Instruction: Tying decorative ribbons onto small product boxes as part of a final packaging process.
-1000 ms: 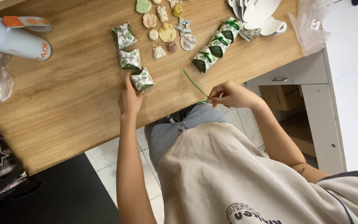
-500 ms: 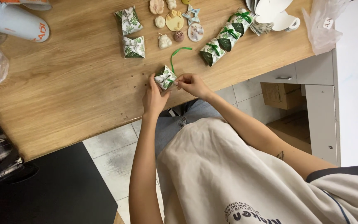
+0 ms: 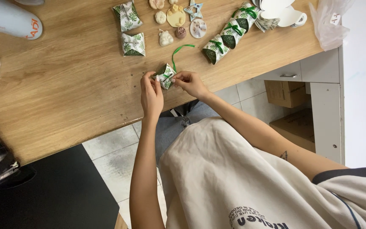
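Observation:
A small leaf-printed pillow box (image 3: pixel 165 76) sits at the near edge of the wooden table (image 3: pixel 73 80), held between both hands. My left hand (image 3: pixel 151 91) pinches its left side. My right hand (image 3: pixel 189 82) grips its right side together with a thin green ribbon (image 3: pixel 177 51) that curls up and away across the wood. Two more leaf-printed boxes (image 3: pixel 133 44) lie behind it, without ribbons. A row of boxes tied with green ribbon (image 3: pixel 227 36) lies to the right.
Small pale ornaments (image 3: pixel 176 19) are scattered at the table's far side. White cups (image 3: pixel 282 15) and a clear plastic bag (image 3: pixel 329 23) sit at the right end. A pale blue cylinder (image 3: pixel 9 21) lies at the far left. Cardboard boxes (image 3: pixel 286 91) stand under the table.
My left hand drew one box from the row toward the table edge. My right hand brought the green ribbon over to it, and both hands now hold the box.

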